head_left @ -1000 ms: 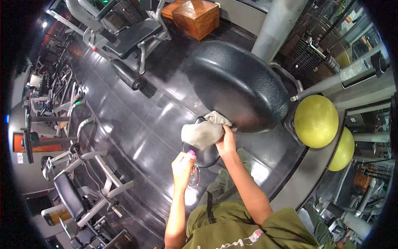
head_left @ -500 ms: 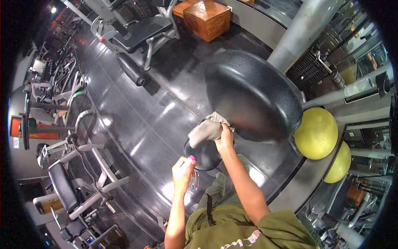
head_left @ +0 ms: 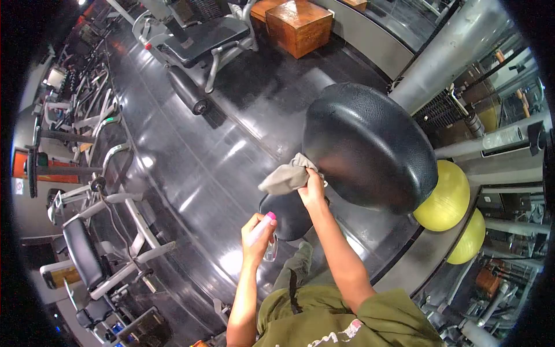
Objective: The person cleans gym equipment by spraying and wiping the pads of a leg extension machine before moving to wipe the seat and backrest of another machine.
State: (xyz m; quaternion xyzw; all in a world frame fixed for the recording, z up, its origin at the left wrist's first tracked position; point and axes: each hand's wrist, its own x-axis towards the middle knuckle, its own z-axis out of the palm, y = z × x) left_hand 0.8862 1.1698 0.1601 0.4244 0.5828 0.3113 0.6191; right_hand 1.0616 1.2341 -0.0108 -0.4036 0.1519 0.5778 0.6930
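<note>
My left hand is closed around a clear spray bottle with a pink top that pokes out above the fingers. A crumpled light grey cloth is gripped in my right hand, its loose end hanging out to the left. Close beside that hand is the large black padded backrest of a gym machine, its lower left edge right at the cloth. Below the cloth, partly hidden by my hands, sits a smaller black seat pad.
Two yellow exercise balls rest at the right by the mirror wall. A thick grey post rises behind the backrest. Ahead stand a wooden box and a black bench machine. A weight bench is at the left.
The backrest appears shifted slightly right and lower as the view moves. My right hand still grips the cloth, whose loose end has swung up a little; the left keeps the bottle.
</note>
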